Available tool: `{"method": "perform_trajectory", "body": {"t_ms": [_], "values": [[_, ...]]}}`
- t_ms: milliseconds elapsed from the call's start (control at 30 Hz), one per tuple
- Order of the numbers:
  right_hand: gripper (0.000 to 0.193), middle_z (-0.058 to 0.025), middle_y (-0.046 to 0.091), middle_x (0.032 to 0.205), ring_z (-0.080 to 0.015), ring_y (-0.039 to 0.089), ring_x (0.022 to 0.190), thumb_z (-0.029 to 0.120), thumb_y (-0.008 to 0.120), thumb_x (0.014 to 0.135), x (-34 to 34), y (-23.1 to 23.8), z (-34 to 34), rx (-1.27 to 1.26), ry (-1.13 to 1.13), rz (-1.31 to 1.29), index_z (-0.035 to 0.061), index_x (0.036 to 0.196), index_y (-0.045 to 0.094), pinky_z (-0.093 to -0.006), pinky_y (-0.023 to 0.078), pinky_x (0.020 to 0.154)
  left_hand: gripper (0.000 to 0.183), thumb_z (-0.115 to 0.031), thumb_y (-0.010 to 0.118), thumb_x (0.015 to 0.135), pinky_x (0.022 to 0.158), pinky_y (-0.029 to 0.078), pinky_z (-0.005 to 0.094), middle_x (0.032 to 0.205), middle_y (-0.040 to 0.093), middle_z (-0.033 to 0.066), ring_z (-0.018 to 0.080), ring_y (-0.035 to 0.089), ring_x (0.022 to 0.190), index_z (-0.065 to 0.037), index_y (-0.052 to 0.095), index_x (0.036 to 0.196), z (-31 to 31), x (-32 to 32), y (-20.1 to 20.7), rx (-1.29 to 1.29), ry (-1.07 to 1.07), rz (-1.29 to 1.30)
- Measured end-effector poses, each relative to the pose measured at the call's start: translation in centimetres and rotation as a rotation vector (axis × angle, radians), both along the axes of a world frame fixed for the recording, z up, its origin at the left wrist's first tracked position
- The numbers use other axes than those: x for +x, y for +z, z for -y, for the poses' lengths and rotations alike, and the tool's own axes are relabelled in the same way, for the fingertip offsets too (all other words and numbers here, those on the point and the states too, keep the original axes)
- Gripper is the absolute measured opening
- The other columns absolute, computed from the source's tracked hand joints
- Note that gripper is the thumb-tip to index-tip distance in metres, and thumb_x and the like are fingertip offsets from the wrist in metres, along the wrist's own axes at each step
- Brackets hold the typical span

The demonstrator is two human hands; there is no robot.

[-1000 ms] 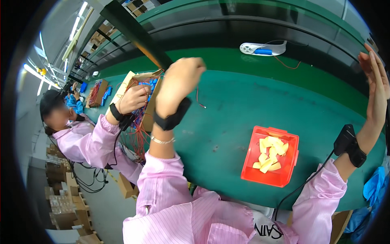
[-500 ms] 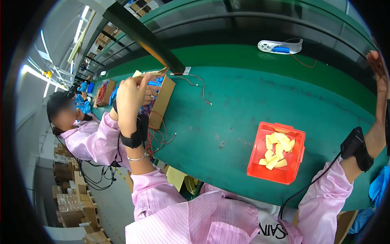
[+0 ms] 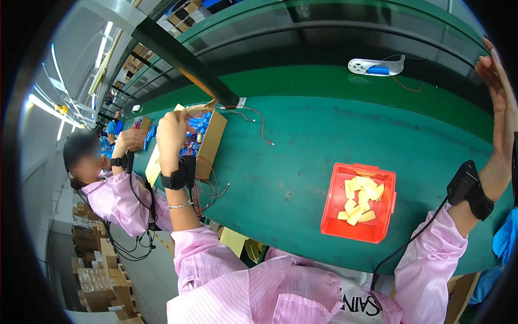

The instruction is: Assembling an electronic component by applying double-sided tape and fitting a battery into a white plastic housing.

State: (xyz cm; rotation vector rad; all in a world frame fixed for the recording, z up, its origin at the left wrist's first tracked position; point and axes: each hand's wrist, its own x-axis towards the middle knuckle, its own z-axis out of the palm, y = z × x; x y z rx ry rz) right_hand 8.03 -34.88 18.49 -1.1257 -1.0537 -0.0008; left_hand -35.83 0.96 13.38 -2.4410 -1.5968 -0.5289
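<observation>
Two bare hands are well apart. The left hand (image 3: 171,132) is at an open brown cardboard box (image 3: 214,144) of blue cylinders (image 3: 202,122) on the green table (image 3: 275,167); gripping a cylinder's body, not the tangled thin red wires (image 3: 197,198), seems wisest. Its fingertips are obscured, so any pinch cannot be told; the right hand (image 3: 499,92), raised, fingers extended, nothing visible in it, is near the view's edge.

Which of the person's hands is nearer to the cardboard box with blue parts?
Left. The left hand is right by the cardboard box, overlapping it in view; the right hand is raised near the picture's right edge, across the green table.
</observation>
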Motion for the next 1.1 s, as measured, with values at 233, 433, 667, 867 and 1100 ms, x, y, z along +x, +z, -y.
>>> {"method": "perform_trajectory", "body": {"t_ms": [233,433,667,867,1100], "values": [[0.025,-0.0149,0.070,0.092,-0.0190,0.066,0.074,0.014,0.060,0.097,-2.5,0.5,-0.3,-0.066,-0.014,-0.008,-0.0057,0.113,0.062,-0.0273,0.057,0.072,0.036,-0.027,0.045,0.104,0.062,0.051,0.0276,0.083,0.073,0.0106,0.0142,0.069,0.070,0.000,0.067,0.095,3.2,2.7,5.5,0.065,-0.345,0.628],[0.037,-0.0058,0.070,0.083,-0.0107,0.064,0.079,0.035,0.058,0.097,-5.5,-0.5,-3.3,-0.315,0.130,-0.002,0.0006,0.101,0.071,-0.0248,0.049,0.077,0.038,-0.028,0.042,0.105,0.073,0.058,0.0292,0.105,0.069,0.0251,0.0261,0.072,0.088,0.006,0.058,0.110,8.0,11.0,7.5,-0.534,-0.901,1.188],[0.052,-0.0125,0.071,0.081,-0.0166,0.069,0.070,0.046,0.053,0.099,-7.6,-2.0,-6.7,-0.612,0.460,-0.248,-0.0044,0.100,0.069,-0.0272,0.055,0.064,0.041,-0.033,0.039,0.106,0.072,0.059,0.0295,0.104,0.069,0.0245,0.0274,0.072,0.089,0.003,0.057,0.110,12.6,23.7,5.4,-0.863,-1.218,1.331],[0.044,-0.0154,0.065,0.118,-0.0215,0.065,0.106,0.032,0.047,0.104,-6.2,-3.5,-7.8,-0.038,0.487,-0.533,-0.0024,0.131,0.053,-0.0346,0.053,0.092,0.040,-0.034,0.038,0.106,0.067,0.057,0.0259,0.102,0.070,0.0216,0.0227,0.073,0.083,0.001,0.057,0.106,14.2,27.1,3.7,-0.925,-1.276,1.412],[0.035,-0.0138,0.064,0.119,-0.0201,0.063,0.106,0.023,0.057,0.100,-5.2,-4.6,-8.9,0.215,0.338,-0.593,-0.0007,0.126,0.056,-0.0339,0.051,0.092,0.034,-0.029,0.043,0.104,0.038,0.029,0.0169,0.079,0.071,0.0156,0.0061,0.047,0.041,-0.002,0.060,0.094,12.4,27.1,2.7,-0.922,-1.189,1.267]]}}
